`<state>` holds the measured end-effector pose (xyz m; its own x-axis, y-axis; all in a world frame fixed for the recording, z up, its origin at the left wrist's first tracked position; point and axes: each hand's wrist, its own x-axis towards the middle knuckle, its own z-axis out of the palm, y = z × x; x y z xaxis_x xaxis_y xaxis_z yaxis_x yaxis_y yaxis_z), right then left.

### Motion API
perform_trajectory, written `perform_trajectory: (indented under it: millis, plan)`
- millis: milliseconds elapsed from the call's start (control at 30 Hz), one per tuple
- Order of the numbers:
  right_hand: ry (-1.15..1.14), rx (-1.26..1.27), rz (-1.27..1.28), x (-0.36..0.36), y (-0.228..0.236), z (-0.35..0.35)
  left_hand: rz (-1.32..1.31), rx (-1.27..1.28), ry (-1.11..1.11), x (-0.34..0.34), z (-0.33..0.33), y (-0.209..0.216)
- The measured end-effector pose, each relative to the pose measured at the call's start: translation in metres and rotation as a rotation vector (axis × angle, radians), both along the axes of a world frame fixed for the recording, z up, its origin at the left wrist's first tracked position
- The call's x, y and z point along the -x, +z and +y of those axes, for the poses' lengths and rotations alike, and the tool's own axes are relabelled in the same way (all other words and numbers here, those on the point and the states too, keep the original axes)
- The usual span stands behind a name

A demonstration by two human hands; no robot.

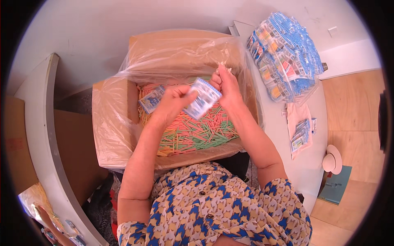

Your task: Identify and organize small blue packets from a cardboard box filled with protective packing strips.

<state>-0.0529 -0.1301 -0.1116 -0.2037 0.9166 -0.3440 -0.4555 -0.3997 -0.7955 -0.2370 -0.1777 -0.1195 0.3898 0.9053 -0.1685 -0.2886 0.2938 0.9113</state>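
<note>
A carton point(111, 119) lined with clear plastic stands before me, filled with short thin sticks point(201, 133) in pink, green and yellow. Over it, my left hand point(174, 104) pinches a small blue-and-white plastic packet point(202, 98), slightly blurred. My right hand point(226, 84) is closed beside the packet's upper right, with a few pale stick ends point(223, 66) poking out at the top of the fist. A second blue-and-white packet point(151, 100) lies on the sticks, left of my left hand.
On the white table point(275, 135) at right, a clear tub point(305, 95) is heaped with packets point(283, 53). Nearer lies a pale cloth point(301, 112) with several packets point(301, 133). A curved white table edge point(61, 135) runs along the left; another person's arm point(51, 225) shows at lower left.
</note>
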Motion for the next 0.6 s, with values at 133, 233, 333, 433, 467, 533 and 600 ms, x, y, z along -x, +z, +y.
perform_trajectory:
  millis: [133, 233, 333, 433, 467, 533, 600]
  plan:
    - [-0.124, -0.121, -0.042, 0.015, 0.006, -0.015, -0.112, -0.015, -0.158, -0.011, -0.009, -0.005]
    - [-0.026, -0.224, -0.141, 0.023, 0.009, -0.029, -0.086, -0.059, -0.229, -0.013, -0.012, -0.013]
    - [0.039, -0.142, -0.296, 0.025, 0.017, -0.038, -0.133, -0.08, -0.232, -0.019, -0.013, -0.02]
    - [0.243, -0.146, -0.352, 0.011, -0.004, -0.036, -0.019, -0.141, -0.163, -0.022, -0.018, -0.016]
    - [0.252, -0.253, -0.42, 0.01, -0.007, -0.038, -0.019, -0.144, -0.164, -0.023, -0.019, -0.015]
    - [0.259, -0.364, -0.491, 0.006, -0.012, -0.042, 0.032, -0.19, -0.203, -0.024, -0.019, -0.014]
    - [0.229, -0.409, -0.345, 0.009, -0.008, -0.047, 0.013, -0.209, -0.192, -0.025, -0.022, -0.017]
